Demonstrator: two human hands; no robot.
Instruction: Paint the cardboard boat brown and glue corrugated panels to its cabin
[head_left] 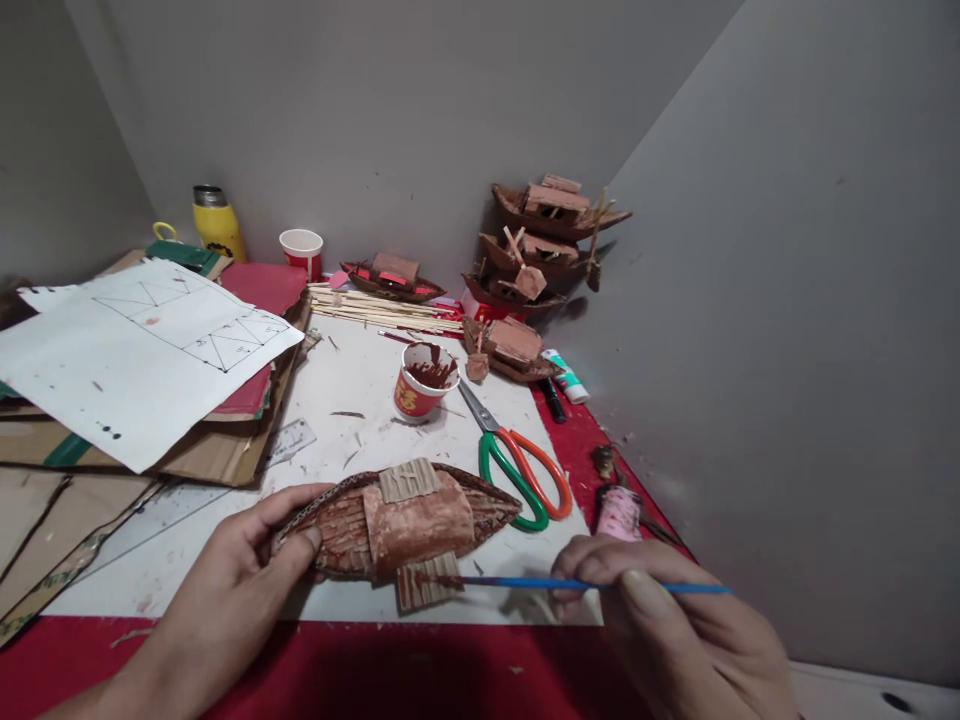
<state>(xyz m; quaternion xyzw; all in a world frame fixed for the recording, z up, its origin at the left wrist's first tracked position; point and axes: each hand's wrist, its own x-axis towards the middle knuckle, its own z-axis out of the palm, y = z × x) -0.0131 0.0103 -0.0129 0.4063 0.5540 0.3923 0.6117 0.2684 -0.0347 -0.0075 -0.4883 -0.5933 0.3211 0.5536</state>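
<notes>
A brown cardboard model boat (409, 525) with a curved cabin roof lies near the table's front edge. My left hand (232, 580) grips its left end, thumb and fingers pinched on the hull. My right hand (667, 620) pinches a thin blue paintbrush (570, 584), whose tip touches the unpainted cardboard flap at the boat's near side. A red paper cup (424, 380) of brown paint stands behind the boat on the white sheet (360, 390).
Green and orange scissors (521, 465) lie right of the cup. Finished model boats (547, 250) are stacked against the back wall, with a bundle of wooden sticks (382, 308), a glue tube (568, 377), a yellow flask (217, 225) and a paper drawing (142, 350) on cardboard at left.
</notes>
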